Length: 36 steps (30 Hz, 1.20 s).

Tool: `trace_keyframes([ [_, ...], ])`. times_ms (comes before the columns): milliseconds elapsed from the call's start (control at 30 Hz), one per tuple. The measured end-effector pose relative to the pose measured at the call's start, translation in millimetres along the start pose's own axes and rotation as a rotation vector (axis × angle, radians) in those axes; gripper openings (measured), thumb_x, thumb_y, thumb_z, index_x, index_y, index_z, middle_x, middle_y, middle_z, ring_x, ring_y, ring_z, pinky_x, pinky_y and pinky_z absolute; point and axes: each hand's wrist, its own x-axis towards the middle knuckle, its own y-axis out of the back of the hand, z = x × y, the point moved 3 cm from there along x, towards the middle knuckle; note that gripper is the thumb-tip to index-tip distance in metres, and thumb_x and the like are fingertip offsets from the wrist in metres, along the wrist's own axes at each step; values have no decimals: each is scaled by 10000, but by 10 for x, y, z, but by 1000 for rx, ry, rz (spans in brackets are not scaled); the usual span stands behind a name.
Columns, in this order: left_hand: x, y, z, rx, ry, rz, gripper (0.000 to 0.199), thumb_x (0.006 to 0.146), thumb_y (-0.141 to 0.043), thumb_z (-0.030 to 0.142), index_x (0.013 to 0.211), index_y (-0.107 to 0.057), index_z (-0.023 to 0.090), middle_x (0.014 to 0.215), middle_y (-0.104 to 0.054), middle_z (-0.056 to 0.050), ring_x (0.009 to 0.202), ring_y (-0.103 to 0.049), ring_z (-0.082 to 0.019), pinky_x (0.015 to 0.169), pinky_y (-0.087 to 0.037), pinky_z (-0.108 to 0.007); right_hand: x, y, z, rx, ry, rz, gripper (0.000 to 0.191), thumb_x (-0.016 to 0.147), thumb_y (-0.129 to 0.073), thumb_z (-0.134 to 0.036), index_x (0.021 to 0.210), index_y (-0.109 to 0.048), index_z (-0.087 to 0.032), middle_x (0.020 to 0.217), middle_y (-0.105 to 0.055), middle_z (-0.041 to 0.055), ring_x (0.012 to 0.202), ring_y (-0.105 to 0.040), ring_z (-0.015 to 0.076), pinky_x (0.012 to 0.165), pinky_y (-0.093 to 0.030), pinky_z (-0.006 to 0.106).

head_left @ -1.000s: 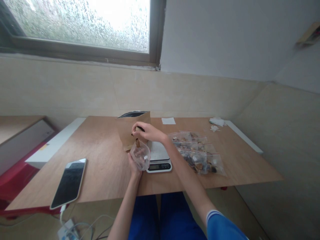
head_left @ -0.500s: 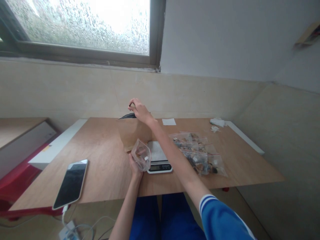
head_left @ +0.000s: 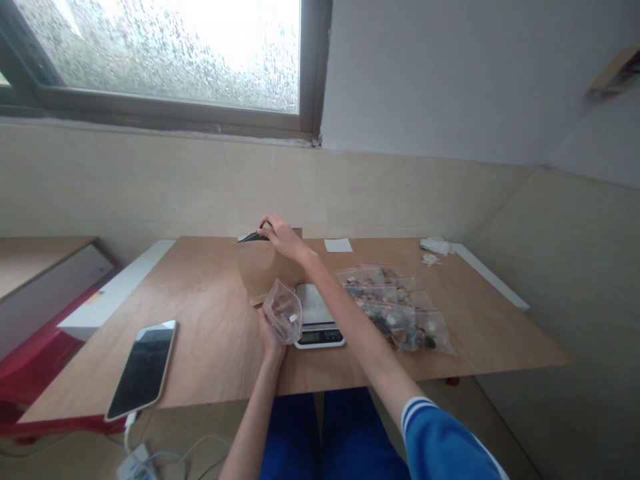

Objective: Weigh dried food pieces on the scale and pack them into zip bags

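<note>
My left hand (head_left: pixel 273 341) is closed on a clear zip bag (head_left: pixel 283 313), its mouth open upward, with a few small pieces inside. A brown paper bag (head_left: pixel 270 267) with a dark inside stands just behind it. Over that bag's opening is my right hand (head_left: pixel 277 235), its fingers curled round a small tan thing (head_left: pixel 267 227) whose kind I cannot make out. A white kitchen scale (head_left: pixel 313 307) lies right of the clear bag, partly hidden by my right forearm.
Several filled zip bags (head_left: pixel 395 320) lie right of the scale. A phone (head_left: pixel 145 367) with a charging cable rests at the table's left. A white paper (head_left: pixel 339 245) and crumpled white scraps (head_left: pixel 436 247) lie along the back.
My right hand has come down from above the paper bag to its opening, with the tan thing still in its fingers. My left hand and the zip bag stay put.
</note>
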Motion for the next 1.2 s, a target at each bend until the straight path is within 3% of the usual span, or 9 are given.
trace_keyframes([
  [300, -13, 19, -9, 3, -7, -25, 375, 842, -367, 435, 975, -620, 192, 751, -689, -63, 411, -550, -137, 390, -382, -236, -143, -24, -102, 8, 9, -103, 59, 888, -474, -178, 869, -508, -133, 915, -547, 54, 907, -497, 143, 833, -357, 244],
  [433, 4, 26, -24, -10, 9, -29, 404, 849, -348, 454, 998, -623, 198, 782, -688, -75, 508, -598, -176, 467, -434, -285, -206, -3, -228, -76, -49, -162, 87, 903, -461, -187, 871, -515, -126, 887, -576, 52, 842, -522, 140, 762, -386, 234],
  [667, 18, 31, -44, -70, 44, -82, 416, 853, -344, 478, 1014, -612, 203, 866, -682, -104, 682, -646, -229, 565, -479, -338, -286, -14, -419, -493, -160, -434, 259, 958, -348, -209, 975, -580, -96, 983, -666, 137, 885, -630, 193, 734, -452, 269],
  [833, -2, 19, -29, -78, 25, -108, 419, 883, -296, 442, 979, -620, 194, 813, -687, -93, 529, -604, -175, 468, -446, -281, -313, -89, -470, -594, -112, -434, 310, 964, -317, -188, 1032, -597, -74, 1086, -641, 163, 1019, -597, 218, 844, -455, 329],
  [933, -8, 7, -22, -94, 33, -91, 412, 883, -302, 438, 978, -620, 194, 777, -686, -88, 546, -613, -185, 465, -450, -282, -361, -80, -516, -631, -85, -344, 300, 957, -345, -204, 1046, -586, -51, 1093, -623, 174, 1050, -568, 227, 894, -435, 358],
  [1067, 13, 19, -28, -105, 29, -83, 410, 878, -302, 438, 977, -620, 198, 778, -688, -89, 576, -628, -199, 493, -473, -308, -477, 36, -632, -465, -15, -185, 221, 925, -386, -133, 985, -587, -63, 1028, -603, 135, 1016, -540, 182, 926, -410, 317],
  [1200, 49, 63, -50, -92, 4, -100, 410, 852, -360, 475, 999, -619, 194, 742, -688, -81, 500, -595, -171, 530, -494, -334, -636, 143, -697, -249, -55, -219, 209, 882, -398, -60, 864, -603, -99, 933, -572, 79, 938, -533, 143, 871, -430, 270],
])
